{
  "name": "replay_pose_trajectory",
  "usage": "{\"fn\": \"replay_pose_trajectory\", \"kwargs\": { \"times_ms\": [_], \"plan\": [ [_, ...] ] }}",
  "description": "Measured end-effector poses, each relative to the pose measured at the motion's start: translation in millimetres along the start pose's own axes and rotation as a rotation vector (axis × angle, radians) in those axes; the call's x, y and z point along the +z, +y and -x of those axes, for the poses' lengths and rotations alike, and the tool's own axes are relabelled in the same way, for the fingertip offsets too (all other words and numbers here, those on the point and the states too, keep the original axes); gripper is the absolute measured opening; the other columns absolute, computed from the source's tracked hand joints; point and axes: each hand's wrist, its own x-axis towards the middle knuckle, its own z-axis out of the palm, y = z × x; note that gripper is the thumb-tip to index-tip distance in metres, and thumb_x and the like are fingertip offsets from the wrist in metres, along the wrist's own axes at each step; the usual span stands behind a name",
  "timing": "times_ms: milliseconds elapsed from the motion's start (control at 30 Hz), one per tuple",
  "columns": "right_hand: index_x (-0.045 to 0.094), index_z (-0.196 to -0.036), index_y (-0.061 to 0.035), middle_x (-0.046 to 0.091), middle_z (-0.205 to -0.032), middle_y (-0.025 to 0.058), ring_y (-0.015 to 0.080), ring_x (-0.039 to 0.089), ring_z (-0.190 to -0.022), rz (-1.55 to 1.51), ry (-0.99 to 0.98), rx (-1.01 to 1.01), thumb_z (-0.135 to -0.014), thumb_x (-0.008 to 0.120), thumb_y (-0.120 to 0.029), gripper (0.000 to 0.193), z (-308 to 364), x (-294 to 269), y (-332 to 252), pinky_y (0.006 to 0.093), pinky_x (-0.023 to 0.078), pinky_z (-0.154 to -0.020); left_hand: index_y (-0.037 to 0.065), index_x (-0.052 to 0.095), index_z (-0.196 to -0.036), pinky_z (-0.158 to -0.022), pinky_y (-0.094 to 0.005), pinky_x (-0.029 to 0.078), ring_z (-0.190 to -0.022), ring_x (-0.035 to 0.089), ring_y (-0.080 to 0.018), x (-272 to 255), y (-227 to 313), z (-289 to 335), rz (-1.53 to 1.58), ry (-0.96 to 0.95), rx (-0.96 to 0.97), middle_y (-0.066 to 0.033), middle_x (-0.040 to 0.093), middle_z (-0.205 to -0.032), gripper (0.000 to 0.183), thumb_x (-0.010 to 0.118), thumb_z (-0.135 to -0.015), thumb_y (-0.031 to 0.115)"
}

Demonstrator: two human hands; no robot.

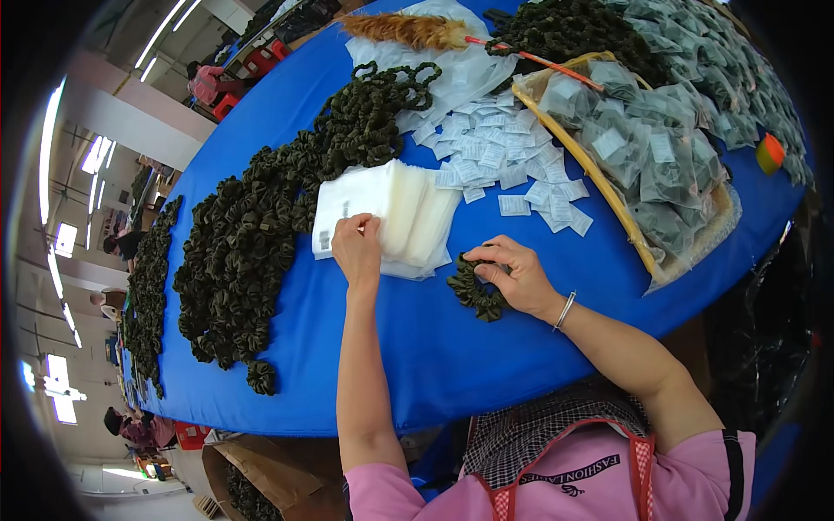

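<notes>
My right hand (pixel 514 276) is closed around a dark green scrunchie (pixel 478 300), its thumb and fingers gripping the upper edge just above the blue tabletop. On the stack of thin, translucent plastic bags (pixel 395 204) rests my left hand (pixel 357 249), its bent fingertips pinched together at the top bag near a small printed patch. The fingertips partly hide that spot. Left of the stack spreads a long heap of dark green scrunchies (pixel 239 252). Many small white printed labels (pixel 508 148) lie scattered beyond the bags, to the right.
A yellow-rimmed tray (pixel 599 178) at right holds bagged scrunchies, with a larger heap of bagged ones (pixel 756 78) behind. A brown feather duster (pixel 408 30) with a red handle lies at the far edge. Below the table stands a carton (pixel 269 469). Other people sit far left.
</notes>
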Motion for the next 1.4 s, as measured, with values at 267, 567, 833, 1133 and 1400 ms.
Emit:
{"fn": "replay_pose_trajectory", "kwargs": {
  "times_ms": [267,567,833,1133,1400],
  "plan": [
    [0.069,-0.102,-0.0084,0.061,-0.09,0.0053,0.0168,0.06,-0.078,0.053,-0.01,-0.026,-0.083,0.066,-0.006,0.02,-1,-3,-1,0.0272,0.048,-0.072,0.001,0.068,-0.088,-0.072,-0.0399,0.048,-0.079,0.062,-0.0313,11,-19,-16,-0.2,0.036,-0.095,-0.0153,0.065,-0.091,0.019,0.062,-0.082,0.018],
    [0.069,-0.103,-0.0105,0.059,-0.087,0.0048,0.0163,0.056,-0.072,0.093,0.05,-0.015,-0.082,0.067,-0.01,0.02,0,0,6,0.0288,0.047,-0.068,0.002,0.07,-0.089,-0.075,-0.0417,0.049,-0.079,0.063,-0.033,16,-39,-6,-0.159,0.124,-0.006,-0.0146,0.066,-0.086,0.025,0.066,-0.078,0.024],
    [0.07,-0.1,-0.0096,0.062,-0.088,0.0056,0.0159,0.056,-0.072,-0.055,0.149,-0.04,-0.082,0.067,-0.011,0.018,0,-4,13,0.0285,0.047,-0.068,-0.005,0.069,-0.088,-0.061,-0.0253,0.045,-0.067,0.056,-0.0079,-33,-28,0,0.465,0.167,-0.264,-0.0032,0.066,-0.073,0.02,0.06,-0.087,0.013],
    [0.067,-0.102,-0.0014,0.066,-0.089,0.0008,0.0071,0.056,-0.078,-0.34,0.46,0.044,-0.088,0.062,-0.008,0.017,-14,-57,-44,0.0232,0.047,-0.07,0.006,0.07,-0.09,-0.07,-0.0338,0.047,-0.079,0.06,-0.028,-39,54,189,-0.005,-0.24,0.327,-0.0104,0.064,-0.082,0.014,0.07,-0.077,0.009],
    [0.067,-0.099,-0.0123,0.061,-0.091,0.0058,0.0255,0.061,-0.087,0.178,-0.389,-0.268,-0.08,0.066,-0.012,0.019,79,6,-59,0.0345,0.05,-0.072,0.006,0.069,-0.088,-0.065,-0.0353,0.046,-0.075,0.059,-0.0261,-25,61,210,0.054,-0.083,0.271,-0.0091,0.06,-0.077,0.011,0.069,-0.078,0.009]
  ]
}}
